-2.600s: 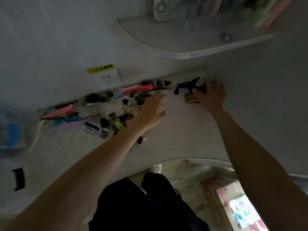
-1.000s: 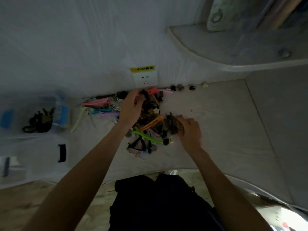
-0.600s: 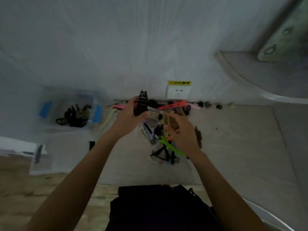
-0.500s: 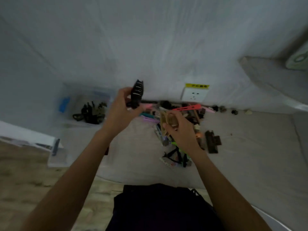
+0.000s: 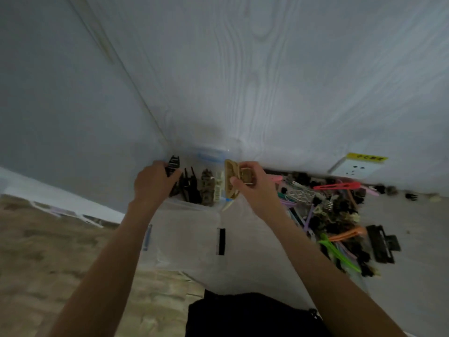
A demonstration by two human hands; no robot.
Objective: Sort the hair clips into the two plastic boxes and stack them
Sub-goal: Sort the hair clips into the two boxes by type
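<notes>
At centre frame, the left hand [image 5: 155, 182] grips a black toothed plastic claw clip [image 5: 173, 164] over a clear plastic box with blue latches [image 5: 209, 154] that stands against the wall. Claw clips already lie in the box. Just right, the right hand [image 5: 255, 188] pinches a beige plastic claw clip [image 5: 230, 181]. A heap of colourful hair clips [image 5: 332, 215] covers the pale tabletop [image 5: 418, 215] at right.

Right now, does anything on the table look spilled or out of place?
Nothing spilled. Loose hair clips lie heaped to the right of the clear box, unsorted. One dark rectangular clip lies apart at the heap's right edge. Left hand holds a black claw clip, right hand a tan clip.
</notes>
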